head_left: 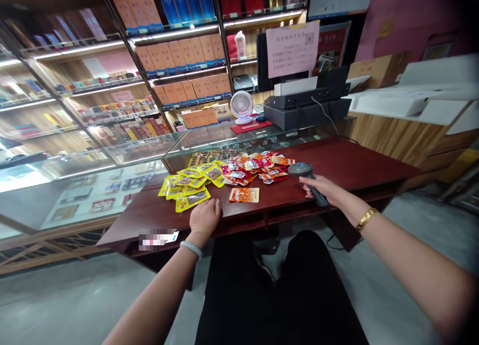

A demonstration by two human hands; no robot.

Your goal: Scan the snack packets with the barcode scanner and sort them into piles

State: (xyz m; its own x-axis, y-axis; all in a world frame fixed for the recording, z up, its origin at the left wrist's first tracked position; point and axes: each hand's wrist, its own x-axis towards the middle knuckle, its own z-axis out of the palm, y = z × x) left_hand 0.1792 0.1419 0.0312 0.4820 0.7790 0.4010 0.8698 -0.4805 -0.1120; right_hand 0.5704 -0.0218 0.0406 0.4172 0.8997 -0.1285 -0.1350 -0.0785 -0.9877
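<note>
My right hand (pixel 322 186) is wrapped round the handle of a dark grey barcode scanner (pixel 300 169), its head turned left above the table. My left hand (pixel 205 216) rests as a loose fist on the table's front edge, and nothing shows in it. Just beyond that fist lie several yellow snack packets (pixel 190 200) with dark contents showing through windows. One orange snack packet (pixel 244 195) lies flat by itself between my hands. Behind it is a heap of red and orange snack packets (pixel 239 171), touching the yellow ones.
The dark red table (pixel 322 153) borders glass display cases (pixel 97 195). A small white fan (pixel 242 105) and a black receipt-counter machine (pixel 307 108) stand behind. A pixelated flat item (pixel 159 239) lies at the table's left front edge. Shelves of boxes (pixel 183 53) line the back.
</note>
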